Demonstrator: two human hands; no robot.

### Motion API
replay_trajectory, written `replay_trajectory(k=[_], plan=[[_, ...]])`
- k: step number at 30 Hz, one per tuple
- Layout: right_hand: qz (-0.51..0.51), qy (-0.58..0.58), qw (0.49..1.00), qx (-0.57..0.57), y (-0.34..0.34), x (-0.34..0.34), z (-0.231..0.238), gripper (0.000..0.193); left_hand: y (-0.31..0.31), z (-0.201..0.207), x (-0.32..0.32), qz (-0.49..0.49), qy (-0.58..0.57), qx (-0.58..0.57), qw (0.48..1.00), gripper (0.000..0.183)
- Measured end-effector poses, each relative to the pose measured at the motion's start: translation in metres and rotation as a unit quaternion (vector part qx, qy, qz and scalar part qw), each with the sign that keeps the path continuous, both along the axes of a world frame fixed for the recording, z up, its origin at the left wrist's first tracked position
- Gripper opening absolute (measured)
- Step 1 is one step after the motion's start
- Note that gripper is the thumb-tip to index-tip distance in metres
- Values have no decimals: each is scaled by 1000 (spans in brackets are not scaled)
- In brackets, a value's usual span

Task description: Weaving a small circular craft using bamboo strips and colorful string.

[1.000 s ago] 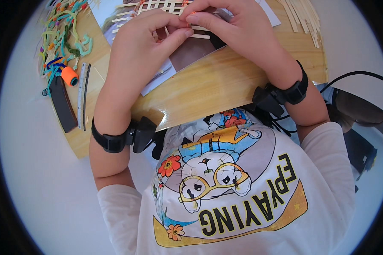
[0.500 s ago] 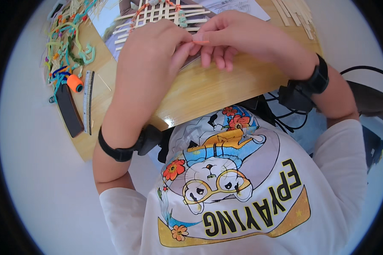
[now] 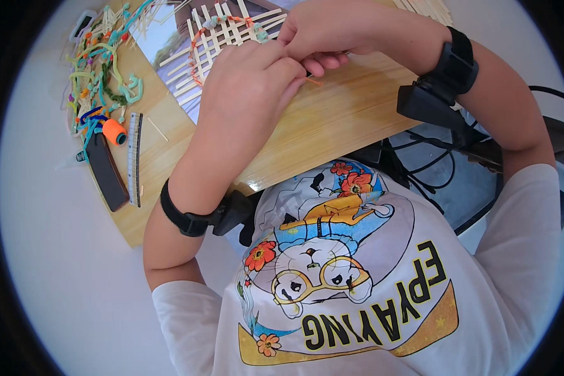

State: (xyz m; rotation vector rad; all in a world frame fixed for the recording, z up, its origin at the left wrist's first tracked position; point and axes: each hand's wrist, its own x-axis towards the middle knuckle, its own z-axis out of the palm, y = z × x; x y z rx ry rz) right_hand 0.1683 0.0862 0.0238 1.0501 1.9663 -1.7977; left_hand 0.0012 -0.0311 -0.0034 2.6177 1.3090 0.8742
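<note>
A lattice of crossed pale wooden sticks lies at the top of the table, with a ring of orange and teal yarn woven around it. Over its near right edge my two hands meet, fingers closed. My left hand is bent in a pinch, and a short end of orange thread sticks out below its fingertips. Against it, my right hand has thumb and forefinger pinched and the other fingers curled. The point where both hands grip the thread is hidden behind the fingers.
Under the lattice lies a printed picture sheet. Tangled coloured yarn, an orange thread spool, a clear ruler and a dark block line the left edge. Loose sticks lie top right. Black cables hang beside the table.
Both hands have drawn closer together, the right one moving up and the left slightly right. The orange thread end now shows below the fingers. More of the lattice is visible.
</note>
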Motion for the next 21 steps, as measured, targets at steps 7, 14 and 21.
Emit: replay_trajectory(k=[7,14,21], plan=[[29,-35,998,35,-4,-4,-2,13,-2,-2,-5,36,-96,-143,984,10],[-61,64,960,267,-35,12,-23,21,9,-6,-20,154,-117,-150,970,12],[-107,131,885,434,-48,20,-42,16,19,-14,-17,86,-38,-17,995,11]])
